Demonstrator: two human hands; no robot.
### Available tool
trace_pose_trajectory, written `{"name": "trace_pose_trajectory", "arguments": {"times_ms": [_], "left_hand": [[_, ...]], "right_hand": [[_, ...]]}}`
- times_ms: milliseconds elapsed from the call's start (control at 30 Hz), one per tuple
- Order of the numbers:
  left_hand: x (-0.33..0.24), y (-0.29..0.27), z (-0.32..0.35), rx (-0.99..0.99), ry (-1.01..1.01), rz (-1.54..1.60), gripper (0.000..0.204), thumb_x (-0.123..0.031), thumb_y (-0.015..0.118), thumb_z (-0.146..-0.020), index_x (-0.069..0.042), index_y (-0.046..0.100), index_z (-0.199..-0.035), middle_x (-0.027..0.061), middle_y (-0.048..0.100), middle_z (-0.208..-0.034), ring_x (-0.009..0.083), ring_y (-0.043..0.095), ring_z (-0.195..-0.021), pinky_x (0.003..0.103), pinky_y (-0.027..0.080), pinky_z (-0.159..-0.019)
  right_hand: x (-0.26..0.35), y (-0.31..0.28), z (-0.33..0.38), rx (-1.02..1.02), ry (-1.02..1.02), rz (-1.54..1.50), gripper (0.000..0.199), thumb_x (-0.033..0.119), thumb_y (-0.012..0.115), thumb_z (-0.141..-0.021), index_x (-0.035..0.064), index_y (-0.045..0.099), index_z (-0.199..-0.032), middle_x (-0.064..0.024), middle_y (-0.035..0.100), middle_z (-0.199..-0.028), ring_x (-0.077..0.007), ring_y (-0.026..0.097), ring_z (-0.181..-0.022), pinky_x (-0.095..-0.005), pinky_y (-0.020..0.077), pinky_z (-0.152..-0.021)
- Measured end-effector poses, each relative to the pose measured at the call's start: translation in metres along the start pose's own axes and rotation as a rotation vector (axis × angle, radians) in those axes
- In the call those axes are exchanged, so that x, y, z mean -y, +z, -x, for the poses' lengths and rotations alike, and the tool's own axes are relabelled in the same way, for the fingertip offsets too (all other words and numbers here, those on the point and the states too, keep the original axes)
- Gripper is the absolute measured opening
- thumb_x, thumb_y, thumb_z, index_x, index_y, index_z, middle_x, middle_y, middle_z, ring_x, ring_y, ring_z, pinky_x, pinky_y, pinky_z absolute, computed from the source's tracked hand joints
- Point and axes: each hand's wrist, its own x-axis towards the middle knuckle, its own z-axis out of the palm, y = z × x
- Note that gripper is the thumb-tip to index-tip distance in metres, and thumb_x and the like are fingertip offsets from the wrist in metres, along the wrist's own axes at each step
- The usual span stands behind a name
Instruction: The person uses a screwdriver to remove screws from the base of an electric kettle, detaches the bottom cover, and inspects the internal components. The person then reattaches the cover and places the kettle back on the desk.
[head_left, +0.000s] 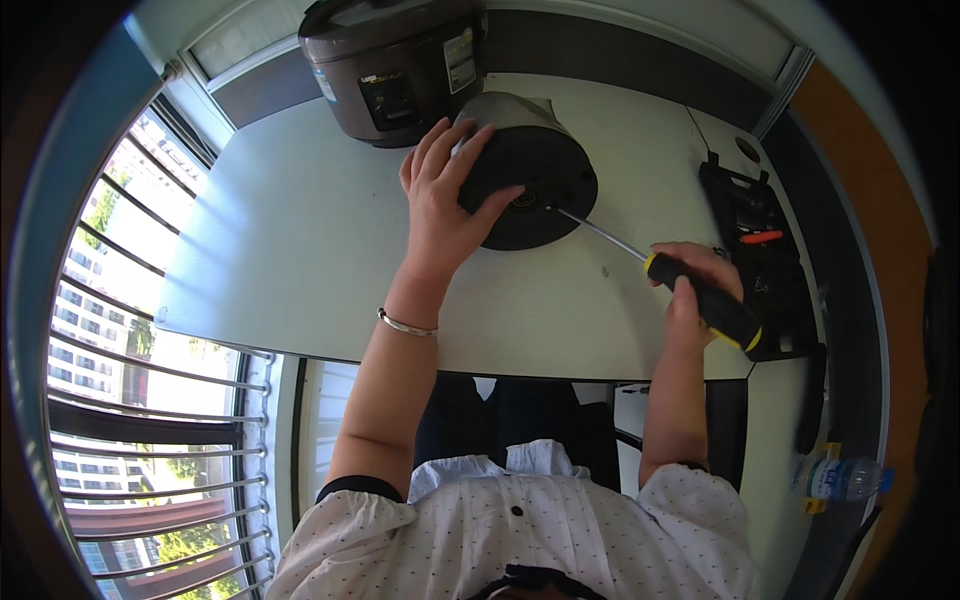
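A round appliance (530,165) lies on its side on the pale table (300,250), its black underside facing me. My left hand (445,195) grips the edge of that black base and steadies it. A long screwdriver (690,290) with a black and yellow handle is in my right hand (700,285). Its metal shaft reaches up and left, and the tip touches the middle of the black base.
A dark brown rice cooker (395,65) stands behind the tilted appliance at the table's far edge. A black tool case (760,255) with an orange-handled tool lies open at the right. A plastic water bottle (845,478) lies low on the right. Window bars are at the left.
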Motion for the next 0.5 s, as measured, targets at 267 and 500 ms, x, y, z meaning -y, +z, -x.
{"name": "trace_pose_trajectory", "arguments": {"times_ms": [267, 500], "left_hand": [[0.001, 0.012, 0.004, -0.114, 0.022, -0.021, 0.049, -0.018, 0.076, -0.072, -0.008, 0.062, -0.118, 0.0089, 0.06, -0.123, 0.025, 0.055, -0.11, 0.038, 0.033, -0.1], [-0.003, 0.011, 0.008, -0.147, 0.016, -0.088, 0.048, -0.019, 0.077, -0.07, -0.009, 0.063, -0.116, 0.0079, 0.061, -0.121, 0.0237, 0.056, -0.108, 0.036, 0.033, -0.098]], "right_hand": [[0.015, 0.011, 0.034, 0.083, -0.179, 0.281, 0.023, 0.007, 0.065, -0.074, 0.001, 0.052, -0.093, -0.0236, 0.066, -0.095, -0.0294, 0.067, -0.079, -0.0334, 0.055, -0.071], [0.019, 0.02, 0.04, 0.22, -0.334, 0.437, 0.031, 0.009, 0.067, -0.073, 0.0042, 0.05, -0.099, -0.0225, 0.064, -0.1, -0.0275, 0.066, -0.073, -0.0301, 0.0551, -0.062]]}}
